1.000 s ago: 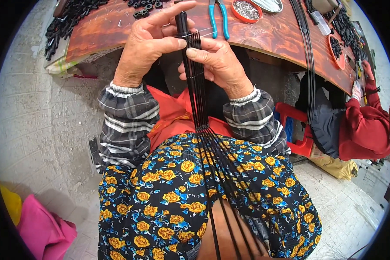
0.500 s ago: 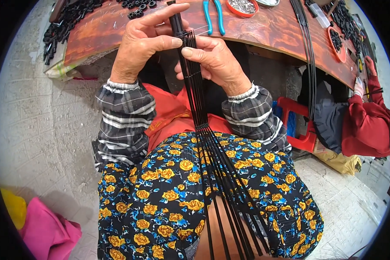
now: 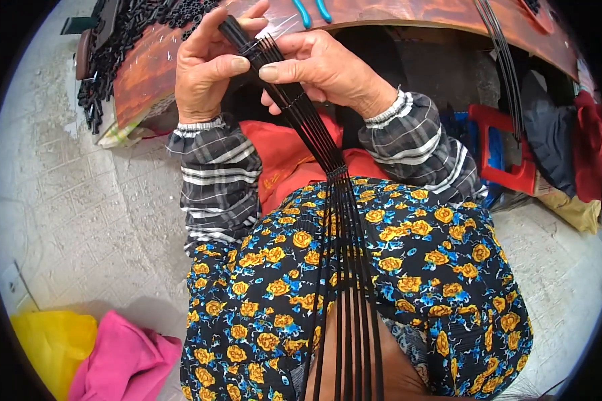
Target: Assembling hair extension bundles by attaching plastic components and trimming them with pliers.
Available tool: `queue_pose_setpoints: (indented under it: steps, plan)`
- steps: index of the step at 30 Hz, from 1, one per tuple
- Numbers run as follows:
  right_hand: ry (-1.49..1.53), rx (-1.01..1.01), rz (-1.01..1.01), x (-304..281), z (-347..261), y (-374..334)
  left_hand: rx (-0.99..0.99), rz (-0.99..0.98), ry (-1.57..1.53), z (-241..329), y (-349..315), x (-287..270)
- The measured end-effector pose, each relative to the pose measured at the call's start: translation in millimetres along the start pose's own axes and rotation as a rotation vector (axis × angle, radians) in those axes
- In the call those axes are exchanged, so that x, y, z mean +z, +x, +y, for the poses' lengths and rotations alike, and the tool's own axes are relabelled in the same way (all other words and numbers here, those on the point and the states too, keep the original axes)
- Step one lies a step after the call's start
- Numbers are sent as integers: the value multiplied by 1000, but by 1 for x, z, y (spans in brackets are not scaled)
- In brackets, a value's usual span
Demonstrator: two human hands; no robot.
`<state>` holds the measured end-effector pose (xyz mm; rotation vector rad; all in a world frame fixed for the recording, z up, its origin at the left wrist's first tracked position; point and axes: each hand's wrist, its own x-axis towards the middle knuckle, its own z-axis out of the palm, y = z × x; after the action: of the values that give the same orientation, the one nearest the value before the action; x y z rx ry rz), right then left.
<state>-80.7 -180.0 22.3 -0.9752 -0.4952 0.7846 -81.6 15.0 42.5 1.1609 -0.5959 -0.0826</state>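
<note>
A black umbrella frame, a bundle of thin ribs joined at a dark tube-like end, slants across my lap. The ribs run close together through a ring of joints, then spread toward the lower edge. My left hand grips the frame's top end, thumb against its side and upper fingers raised behind it. Just below, my right hand pinches the ribs between thumb and fingers. A thin pale wire sticks out beside the joint at the top; its inner end is hidden.
Beyond my hands stands a wooden table with a pile of small black parts and blue-handled pliers. Long dark rods hang over its edge at right, near a red plastic stool. Pink cloth lies at lower left.
The view has shifted, so the table stands higher in the picture. The frame's top end now leans further left. Both hands keep their hold near the top.
</note>
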Motion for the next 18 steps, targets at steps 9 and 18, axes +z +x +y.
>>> queue_pose_setpoints:
  steps: [9, 18]
  plan:
    - [67, -28, -80, 4, 4, 1, 56, -30, -202, 3, -1, 12]
    - [147, -27, -126, 1, 15, -1, -33, -88, 172, 13, -13, -5]
